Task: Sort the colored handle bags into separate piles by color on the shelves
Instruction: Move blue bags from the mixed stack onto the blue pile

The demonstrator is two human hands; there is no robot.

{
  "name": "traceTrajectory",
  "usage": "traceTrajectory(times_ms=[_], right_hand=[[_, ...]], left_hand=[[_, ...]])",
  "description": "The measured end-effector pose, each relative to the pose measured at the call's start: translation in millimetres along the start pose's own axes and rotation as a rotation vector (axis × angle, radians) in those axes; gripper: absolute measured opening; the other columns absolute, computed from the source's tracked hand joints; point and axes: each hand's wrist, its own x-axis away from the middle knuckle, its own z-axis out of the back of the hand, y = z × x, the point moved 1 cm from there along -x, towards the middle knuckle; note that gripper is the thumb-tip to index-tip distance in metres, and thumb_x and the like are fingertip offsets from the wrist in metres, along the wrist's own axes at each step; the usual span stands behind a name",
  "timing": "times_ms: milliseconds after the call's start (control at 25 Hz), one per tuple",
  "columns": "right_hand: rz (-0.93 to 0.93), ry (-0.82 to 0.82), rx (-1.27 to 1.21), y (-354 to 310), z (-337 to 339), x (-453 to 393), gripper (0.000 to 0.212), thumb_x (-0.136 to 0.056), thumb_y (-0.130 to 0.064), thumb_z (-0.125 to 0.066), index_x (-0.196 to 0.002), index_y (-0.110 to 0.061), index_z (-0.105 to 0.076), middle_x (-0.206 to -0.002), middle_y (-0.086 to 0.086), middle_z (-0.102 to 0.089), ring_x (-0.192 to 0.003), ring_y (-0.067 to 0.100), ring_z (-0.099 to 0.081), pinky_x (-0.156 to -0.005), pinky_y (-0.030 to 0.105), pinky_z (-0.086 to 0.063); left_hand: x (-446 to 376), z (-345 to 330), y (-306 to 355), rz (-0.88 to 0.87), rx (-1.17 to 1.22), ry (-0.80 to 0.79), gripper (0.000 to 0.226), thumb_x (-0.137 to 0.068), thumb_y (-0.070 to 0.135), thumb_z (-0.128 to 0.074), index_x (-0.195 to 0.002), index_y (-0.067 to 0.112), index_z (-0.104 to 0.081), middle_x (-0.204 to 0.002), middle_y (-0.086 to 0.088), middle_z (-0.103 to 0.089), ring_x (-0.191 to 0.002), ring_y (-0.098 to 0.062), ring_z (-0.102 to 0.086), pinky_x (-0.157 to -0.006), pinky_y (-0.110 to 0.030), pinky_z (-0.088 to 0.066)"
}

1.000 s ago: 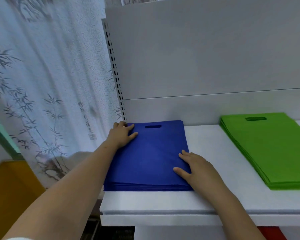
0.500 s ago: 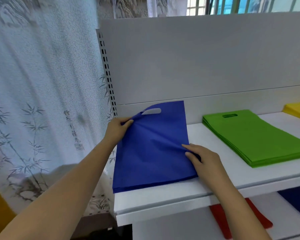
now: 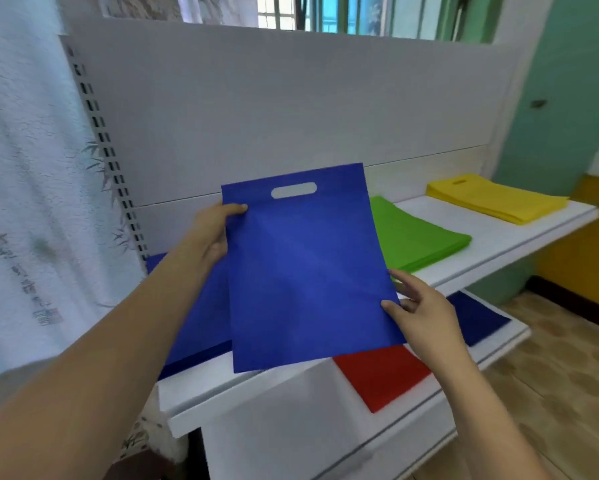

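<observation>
Lifted clear since half a second ago, one blue bag [image 3: 308,268] is now hanging upright above the upper shelf [image 3: 498,244], no longer draped on the blue pile [image 3: 194,327]. Left hand [image 3: 213,233] is pinching its upper left edge, thumb in front. Right hand [image 3: 421,315] is pinching the lower right edge. Green pile [image 3: 415,233] and yellow pile [image 3: 495,200] are lying further right on the same shelf. Red bag [image 3: 382,375] and dark blue bag [image 3: 478,317] are lying on the lower shelf [image 3: 325,427].
</observation>
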Motion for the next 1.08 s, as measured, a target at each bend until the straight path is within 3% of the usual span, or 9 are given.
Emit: traceTrajectory(times_ms=[160,280,400,520,640,760,840,960,1080], right_hand=[[-0.112,0.179,-0.046,36,70,-5,0.03,-0.087,-0.016,-0.065,-0.105,-0.039,-0.065,-0.092,-0.01,-0.069,-0.091,0.013,-0.066,-0.085,0.043,-0.055],[-0.144,0.337,-0.052,69,137,-9,0.019,-0.087,-0.013,-0.062,-0.096,-0.028,-0.07,-0.091,-0.011,-0.069,-0.091,0.012,-0.065,-0.083,0.041,-0.055],[-0.209,0.429,-0.058,119,214,-16,0.022,-0.088,-0.012,-0.061,-0.087,-0.033,-0.068,-0.091,-0.008,-0.071,-0.083,0.01,-0.066,-0.074,0.039,-0.056],[-0.309,0.501,-0.005,181,286,-21,0.026,-0.084,-0.015,-0.062,-0.079,-0.04,-0.067,-0.084,-0.011,-0.07,-0.081,0.014,-0.067,-0.075,0.046,-0.057],[-0.398,0.526,0.052,241,345,-27,0.023,-0.085,-0.015,-0.06,-0.086,-0.036,-0.069,-0.087,-0.01,-0.07,-0.081,0.015,-0.066,-0.075,0.046,-0.057],[-0.46,0.516,0.106,291,377,-40,0.02,-0.089,-0.011,-0.058,-0.101,-0.021,-0.072,-0.096,-0.005,-0.07,-0.083,0.013,-0.064,-0.074,0.038,-0.056],[-0.493,0.482,0.16,325,390,-56,0.02,-0.091,-0.011,-0.058,-0.104,-0.017,-0.072,-0.096,-0.005,-0.07,-0.081,0.01,-0.062,-0.07,0.029,-0.051],[-0.545,0.441,0.21,377,400,-93,0.016,-0.09,-0.014,-0.061,-0.102,-0.014,-0.072,-0.094,-0.003,-0.068,-0.088,0.015,-0.063,-0.073,0.028,-0.048],[-0.637,0.376,0.214,429,401,-144,0.017,-0.087,-0.03,-0.068,-0.094,-0.015,-0.071,-0.094,0.002,-0.068,-0.084,0.017,-0.063,-0.07,0.032,-0.05]], left_hand=[[15,-79,-12,-0.133,-0.153,-0.112,0.013,-0.088,0.008,-0.066,-0.101,0.009,-0.07,-0.095,-0.006,-0.074,-0.084,-0.02,-0.071,-0.078,-0.035,-0.059],[22,-165,-39,-0.276,-0.428,-0.178,0.011,-0.087,0.01,-0.069,-0.097,0.011,-0.072,-0.094,-0.009,-0.074,-0.084,-0.021,-0.07,-0.077,-0.036,-0.058],[34,-273,-89,-0.359,-0.491,-0.314,0.01,-0.091,0.013,-0.066,-0.095,0.011,-0.074,-0.087,-0.005,-0.074,-0.077,-0.014,-0.068,-0.071,-0.032,-0.056],[48,-368,-158,-0.376,-0.627,-0.459,0.025,-0.095,0.023,-0.058,-0.083,0.005,-0.07,-0.072,-0.002,-0.069,-0.067,-0.012,-0.059,-0.065,-0.035,-0.05],[61,-438,-240,-0.377,-0.808,-0.664,0.029,-0.097,0.027,-0.055,-0.08,0.008,-0.068,-0.065,-0.001,-0.066,-0.061,-0.01,-0.058,-0.062,-0.034,-0.049],[58,-468,-311,-0.241,-0.959,-0.798,0.023,-0.101,0.019,-0.05,-0.104,0.017,-0.073,-0.084,0.0,-0.073,-0.075,-0.01,-0.069,-0.069,-0.033,-0.059],[41,-474,-354,-0.117,-0.988,-0.781,0.027,-0.101,0.012,-0.048,-0.114,0.015,-0.071,-0.097,-0.004,-0.074,-0.085,-0.016,-0.071,-0.075,-0.033,-0.06],[-6,-473,-413,0.139,-0.879,-0.616,0.023,-0.1,0.004,-0.046,-0.103,0.005,-0.069,-0.096,-0.017,-0.07,-0.088,-0.028,-0.068,-0.068,-0.029,-0.06],[-71,-469,-465,0.36,-0.687,-0.383,0.016,-0.099,0.005,-0.051,-0.091,0.008,-0.065,-0.093,-0.012,-0.067,-0.097,-0.035,-0.065,-0.076,-0.043,-0.059]])
